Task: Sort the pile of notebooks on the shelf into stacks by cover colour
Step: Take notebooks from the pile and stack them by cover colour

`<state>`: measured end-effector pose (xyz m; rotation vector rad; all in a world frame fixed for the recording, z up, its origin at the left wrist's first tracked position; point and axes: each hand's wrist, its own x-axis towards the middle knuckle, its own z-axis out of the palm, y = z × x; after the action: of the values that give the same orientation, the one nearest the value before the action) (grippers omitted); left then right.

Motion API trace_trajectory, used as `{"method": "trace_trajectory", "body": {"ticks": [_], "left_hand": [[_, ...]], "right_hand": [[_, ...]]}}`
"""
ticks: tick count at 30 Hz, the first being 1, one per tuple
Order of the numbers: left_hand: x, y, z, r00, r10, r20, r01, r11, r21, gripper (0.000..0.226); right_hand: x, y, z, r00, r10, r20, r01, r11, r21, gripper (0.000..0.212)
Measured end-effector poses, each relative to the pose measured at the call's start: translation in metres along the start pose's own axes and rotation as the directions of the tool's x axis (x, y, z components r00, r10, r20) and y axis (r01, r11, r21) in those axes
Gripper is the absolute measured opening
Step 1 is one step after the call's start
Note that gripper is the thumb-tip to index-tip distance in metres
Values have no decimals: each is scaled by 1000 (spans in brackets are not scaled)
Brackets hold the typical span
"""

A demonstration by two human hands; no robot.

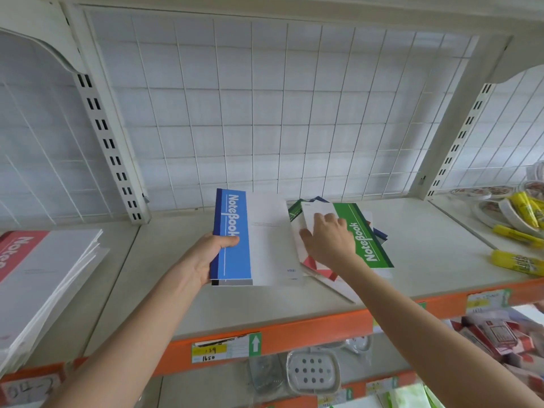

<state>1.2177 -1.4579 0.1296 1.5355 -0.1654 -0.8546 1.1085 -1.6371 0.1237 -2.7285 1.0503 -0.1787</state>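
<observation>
Where left hand [206,257] grips blue notebook [235,251], open shelf [164,260] borders its edge.

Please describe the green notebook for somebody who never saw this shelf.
Start at the white shelf with the orange front edge. In its middle, right of the blue notebook held by the left hand, lies a messy pile. The green notebook tops it, under the right hand: only it shows white "NoteBook" lettering on bright green.

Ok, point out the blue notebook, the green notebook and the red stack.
blue notebook [235,262]: head view, blue cover band.
green notebook [373,237]: head view, green cover band.
red stack [18,251]: head view, red cover band.
</observation>
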Motion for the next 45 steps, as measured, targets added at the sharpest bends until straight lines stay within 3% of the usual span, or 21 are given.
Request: {"method": "trace_trajectory", "body": {"ticks": [3, 6, 8, 11, 15, 18, 23, 25, 28, 31, 33, 36, 40, 45], "left_hand": [[1, -1, -5, 999, 1, -43, -3, 999, -35, 10], [2, -2, -8, 999, 1, -47, -2, 1000, -22, 7], [1, -3, -8, 999, -5, -46, 5, 1000, -14, 7], [-1, -5, -8, 998, -26, -50, 26, 1000, -1, 7], [0, -6, -12, 998, -44, -49, 45, 998, 35, 6], [3, -9, -17, 996, -72, -54, 75, 996, 51, 4], [12, -9, -13, 994, -106, -18, 107, 993, 49, 23], [19, -9, -12, 995, -103, 17, 103, 995, -8, 33], [23, -11, -13, 993, -86, 83, 94, 990, -104, 39], [22, -8, -15, 971, -113, 210, 168, 949, -268, 19], [26, -11, -20, 971, -120, 207, 185, 923, -336, 25], [35, -17, -33, 984, -110, 141, 143, 958, -250, 46], [24, -9, -39, 965, -134, 227, 137, 991, 2, 40], [16, -7, -34, 930, -115, 350, 104, 993, 49, 89]], "right_hand": [[10, 9, 3, 971, 142, 194, -109, 979, -171, 67], [18, 11, 9, 960, 172, 221, -129, 972, -196, 66], [19, 9, 6, 973, 127, 195, -89, 977, -191, 53], [14, 5, -2, 982, 1, 190, 61, 945, -322, 30], [5, 1, -3, 985, -114, 131, 163, 867, -470, 23], [5, 6, -14, 993, -110, 41, 117, 904, -411, 16], [-6, 5, -23, 978, -182, -99, 160, 968, -193, 30], [-11, 5, -16, 936, -308, -172, 288, 949, -131, 41], [-14, 18, -4, 726, -608, -322, 637, 771, -20, 49], [-19, 32, 4, 603, -717, -351, 769, 639, 17, 50], [-18, 36, 3, 541, -753, -375, 816, 577, 21, 48], [-12, 38, 1, 498, -752, -431, 843, 537, 38, 41], [4, 43, 3, 481, -728, -488, 828, 560, -19, 34], [8, 25, 6, 493, -701, -515, 821, 571, 9, 29]]}}
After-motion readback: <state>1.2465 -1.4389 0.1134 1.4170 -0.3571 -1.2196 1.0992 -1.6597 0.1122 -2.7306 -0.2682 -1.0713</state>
